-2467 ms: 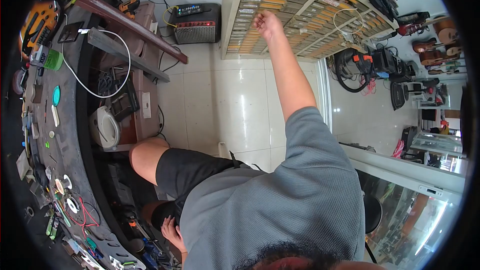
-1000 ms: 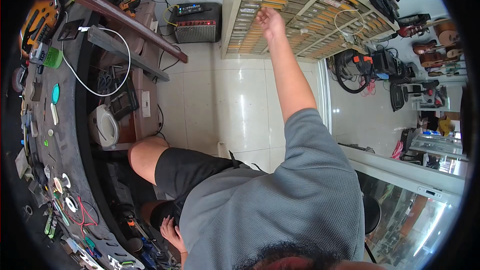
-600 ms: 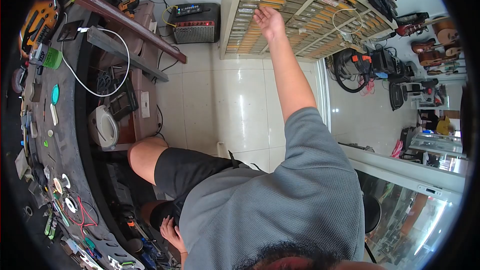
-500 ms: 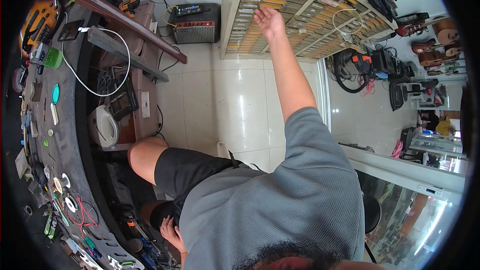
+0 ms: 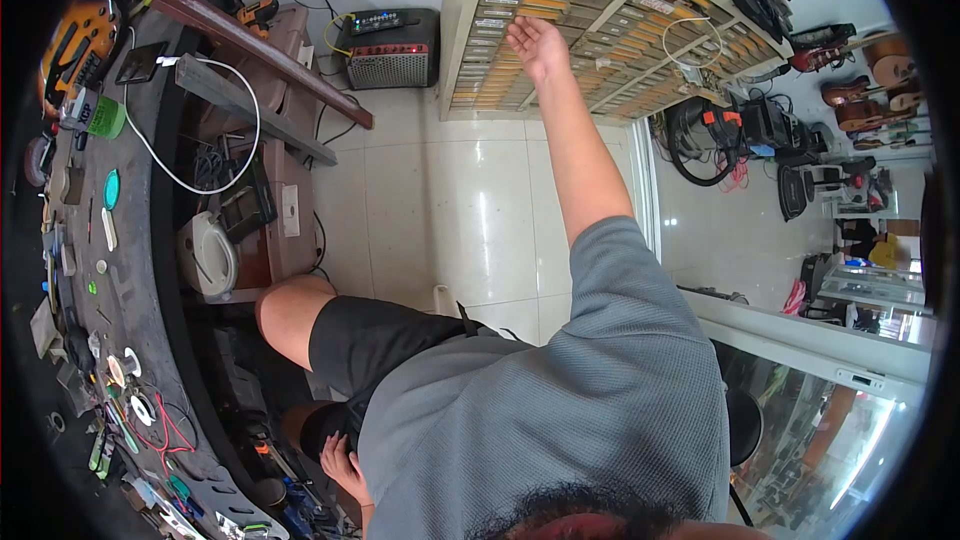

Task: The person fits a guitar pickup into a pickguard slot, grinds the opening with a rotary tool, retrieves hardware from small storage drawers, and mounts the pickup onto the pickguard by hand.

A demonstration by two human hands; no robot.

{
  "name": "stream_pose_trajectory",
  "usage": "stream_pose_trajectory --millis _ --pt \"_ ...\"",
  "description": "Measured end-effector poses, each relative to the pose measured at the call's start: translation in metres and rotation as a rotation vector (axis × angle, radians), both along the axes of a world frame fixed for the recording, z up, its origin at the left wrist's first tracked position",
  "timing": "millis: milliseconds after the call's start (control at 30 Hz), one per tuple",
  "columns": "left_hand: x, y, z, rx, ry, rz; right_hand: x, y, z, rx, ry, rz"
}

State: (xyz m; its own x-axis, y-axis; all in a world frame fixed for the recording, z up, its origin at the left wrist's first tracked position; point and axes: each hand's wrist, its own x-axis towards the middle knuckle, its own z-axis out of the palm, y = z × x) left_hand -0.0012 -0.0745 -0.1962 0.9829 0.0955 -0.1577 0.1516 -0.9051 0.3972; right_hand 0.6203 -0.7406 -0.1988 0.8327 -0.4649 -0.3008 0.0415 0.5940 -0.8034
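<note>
My right hand (image 5: 538,48) is stretched out at the far end of my arm, in front of a cabinet of small labelled drawers (image 5: 600,28). Its fingers are apart and loosely bent, and nothing shows in them. Whether the fingertips touch a drawer front, I cannot tell. Low in the view, my left hand (image 5: 343,466) rests against my black shorts (image 5: 385,342), its fingers spread and holding nothing that shows.
A dark workbench (image 5: 140,270) strewn with tools, wire spools and a green-labelled cup (image 5: 104,118) runs down the left. An amplifier (image 5: 392,60) stands on the tiled floor. Wooden beams (image 5: 262,50) jut from the bench. At right are a vacuum cleaner (image 5: 705,140), hanging guitars and a glass case.
The fingers of my right hand were more curled earlier and have opened out, with the hand slightly shifted before the drawers. My left hand stays on my lap.
</note>
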Motion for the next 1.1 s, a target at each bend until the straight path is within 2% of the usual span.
stream_pose_trajectory --millis 167,267,367,400,533,700,833,933,967,1067,1100 --pt "0.002 -0.001 0.001 -0.006 0.006 0.0 -0.002 -0.003 0.001 -0.047 -0.034 -0.012" --pt "0.005 -0.002 0.003 -0.014 0.006 -0.003 -0.007 0.008 0.021 -0.016 -0.204 -0.033" --pt "0.006 -0.001 0.004 -0.029 0.015 -0.024 -0.009 0.007 0.026 0.186 -0.192 0.015" --pt "0.008 0.001 0.004 -0.033 0.015 -0.036 -0.013 0.009 0.025 0.167 -0.169 -0.003" --pt "0.01 0.003 0.0 -0.014 0.037 -0.033 -0.08 0.04 0.025 0.073 -0.115 -0.063" --pt "0.014 0.006 0.005 0.022 0.078 -0.065 -0.166 0.062 0.017 0.129 -0.06 -0.059" --pt "0.024 0.005 0.007 0.01 0.084 -0.102 -0.195 0.076 0.04 -0.006 0.045 -0.037" --pt "0.025 0.009 0.003 0.003 0.046 -0.129 -0.214 0.069 0.068 -0.522 0.227 0.145" --pt "0.025 0.008 0.001 0.001 0.033 -0.132 -0.212 0.074 0.073 -0.785 0.285 0.12" --pt "0.027 0.01 0.001 0.043 -0.006 -0.186 -0.177 0.078 0.116 -1.399 -0.035 0.107" --pt "0.03 0.009 0.001 0.064 -0.023 -0.21 -0.157 0.067 0.11 -1.612 -0.087 0.206"
